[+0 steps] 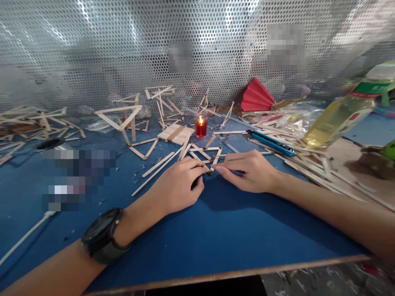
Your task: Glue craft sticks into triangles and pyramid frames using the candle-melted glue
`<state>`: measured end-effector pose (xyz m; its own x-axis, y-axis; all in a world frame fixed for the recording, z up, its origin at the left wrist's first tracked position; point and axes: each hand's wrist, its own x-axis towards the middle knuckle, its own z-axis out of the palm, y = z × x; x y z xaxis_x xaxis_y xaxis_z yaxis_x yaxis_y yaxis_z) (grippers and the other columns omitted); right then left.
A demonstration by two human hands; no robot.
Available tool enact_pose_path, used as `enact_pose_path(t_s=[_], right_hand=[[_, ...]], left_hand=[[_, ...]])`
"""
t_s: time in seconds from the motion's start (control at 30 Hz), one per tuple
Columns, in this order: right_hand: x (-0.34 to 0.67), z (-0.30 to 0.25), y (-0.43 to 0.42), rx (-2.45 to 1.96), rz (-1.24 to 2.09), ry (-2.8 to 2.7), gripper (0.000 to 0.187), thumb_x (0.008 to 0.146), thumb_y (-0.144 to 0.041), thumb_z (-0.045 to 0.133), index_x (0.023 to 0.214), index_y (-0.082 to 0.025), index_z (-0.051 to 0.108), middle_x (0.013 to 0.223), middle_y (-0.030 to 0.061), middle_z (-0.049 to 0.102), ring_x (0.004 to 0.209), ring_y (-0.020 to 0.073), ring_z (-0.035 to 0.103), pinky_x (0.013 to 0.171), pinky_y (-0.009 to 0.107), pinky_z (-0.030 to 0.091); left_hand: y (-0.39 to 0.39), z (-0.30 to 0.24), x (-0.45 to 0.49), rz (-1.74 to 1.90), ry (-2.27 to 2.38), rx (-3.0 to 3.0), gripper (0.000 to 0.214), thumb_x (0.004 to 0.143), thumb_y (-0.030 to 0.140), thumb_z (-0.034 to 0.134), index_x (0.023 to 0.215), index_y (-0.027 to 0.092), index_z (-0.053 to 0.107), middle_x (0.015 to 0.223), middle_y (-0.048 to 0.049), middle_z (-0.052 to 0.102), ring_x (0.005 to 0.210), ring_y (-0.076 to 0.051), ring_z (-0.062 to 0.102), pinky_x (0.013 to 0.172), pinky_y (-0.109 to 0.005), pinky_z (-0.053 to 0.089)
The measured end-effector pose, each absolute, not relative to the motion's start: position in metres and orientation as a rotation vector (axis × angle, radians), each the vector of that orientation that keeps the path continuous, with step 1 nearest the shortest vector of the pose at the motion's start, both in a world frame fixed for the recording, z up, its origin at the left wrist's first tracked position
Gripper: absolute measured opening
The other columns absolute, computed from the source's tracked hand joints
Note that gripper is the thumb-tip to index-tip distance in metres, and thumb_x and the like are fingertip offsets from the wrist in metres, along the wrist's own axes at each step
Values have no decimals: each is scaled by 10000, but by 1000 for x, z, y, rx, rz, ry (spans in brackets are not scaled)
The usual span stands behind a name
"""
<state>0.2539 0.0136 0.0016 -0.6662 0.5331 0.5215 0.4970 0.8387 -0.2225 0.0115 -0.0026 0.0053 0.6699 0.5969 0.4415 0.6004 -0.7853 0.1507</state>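
Observation:
My left hand [185, 181], with a dark watch on its wrist, has its fingers curled round the near left side of a small frame of wooden craft sticks [217, 154]. The frame's near corner is darkened and lies between my hands. From the other side my right hand [248, 170] pinches the frame by that corner, thumb and forefinger together. Just beyond stands a lit candle in a red glass [201, 126]. A flat panel of joined sticks [175, 133] lies to its left, and a few loose sticks [159, 164] lie beside my left hand.
Several open stick frames [119, 117] stand at the back left. A blue utility knife [271, 143] rests on loose sticks to the right, before a tilted bottle of yellow liquid [342, 113]. A red folded paper fan [257, 96] leans against the perforated metal panel [132, 53].

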Motion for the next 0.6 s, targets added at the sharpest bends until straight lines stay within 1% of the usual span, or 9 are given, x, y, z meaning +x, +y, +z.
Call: enact_pose_path(t_s=[0.07,0.17,0.23,0.37,0.4,0.53,0.6], right_hand=[[253,2,13,-726,66,-2480,383,1047,-297,501,778,-188,750,782,41,731,674,126,656,583,259,379],[252,3,13,-721,67,-2521,416,1047,-286,497,708,-186,717,753,33,719,660,122,638,578,257,369],[252,3,13,-727,75,-2501,433,1050,-285,486,694,-183,709,742,36,713,653,123,630,585,257,373],[252,2,13,-739,66,-2469,391,1057,-302,470,820,-191,761,821,54,740,724,138,659,603,250,392],[252,2,13,-743,63,-2481,389,1058,-307,471,827,-192,763,820,53,739,727,139,660,603,250,392],[251,2,12,-762,35,-2523,422,1057,-311,478,735,-187,721,748,32,710,667,127,627,587,262,372],[251,1,11,-762,25,-2483,415,1057,-303,475,741,-185,717,758,32,716,662,124,626,583,267,369]], left_hand=[[-3,6,12,-742,-1029,-2867,276,937,118,545,1106,136,762,1134,-98,757,1099,-246,681,1026,-427,566],[-3,7,12,-751,-1025,-2868,269,932,108,549,1093,139,763,1125,-95,760,1095,-239,684,1031,-417,560],[-3,6,12,-756,-1026,-2869,264,928,110,559,1093,145,763,1129,-93,759,1096,-240,684,1034,-416,558],[-2,5,12,-760,-1037,-2871,267,927,109,559,1093,156,762,1144,-92,755,1099,-244,683,1025,-421,563],[-2,5,12,-763,-1037,-2871,265,925,107,560,1088,157,763,1141,-90,755,1096,-244,683,1023,-421,564],[-3,6,12,-765,-1027,-2865,261,922,104,559,1069,166,766,1128,-81,761,1080,-239,686,1022,-421,564],[-2,5,12,-752,-1023,-2866,268,926,111,553,1085,159,763,1138,-87,759,1090,-243,683,1024,-428,563]])
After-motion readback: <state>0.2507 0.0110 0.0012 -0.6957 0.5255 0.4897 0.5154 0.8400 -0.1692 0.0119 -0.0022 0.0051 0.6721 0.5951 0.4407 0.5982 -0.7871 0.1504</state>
